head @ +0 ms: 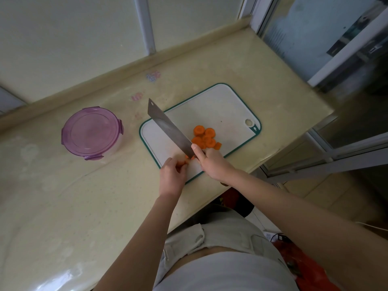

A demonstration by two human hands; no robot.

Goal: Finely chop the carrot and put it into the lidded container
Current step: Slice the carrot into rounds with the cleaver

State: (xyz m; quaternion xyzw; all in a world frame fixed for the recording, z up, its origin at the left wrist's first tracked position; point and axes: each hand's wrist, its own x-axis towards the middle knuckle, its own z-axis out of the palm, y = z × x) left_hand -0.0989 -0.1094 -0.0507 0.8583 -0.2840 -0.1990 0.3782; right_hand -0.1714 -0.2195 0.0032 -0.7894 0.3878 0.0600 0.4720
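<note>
While the knife (168,127) bears down at the near end of the board (220,101), a person chops at a kitchen counter (63,206). The right grip (212,162) is closed round the handle, which it hides, with one digit laid up against the flat of the blade, apparently to steady the cut. The left grip (172,175) is curled over a small carrot stub (185,161), pinning it just beside the edge with the fingertips tucked back, seemingly to keep them clear of the steel. Right of the blade a loose heap of thick rounds (204,137) lies on the board, apart from the stub, as if set aside for the finer chopping the job calls for. To the left, well apart from the board, stands the round container (116,147) with its purple lid (84,127) on; the side clips look to be down. No orange shows through the tinted lid, so no cut pieces appear to have gone in, though what else it may hold cannot be told.
</note>
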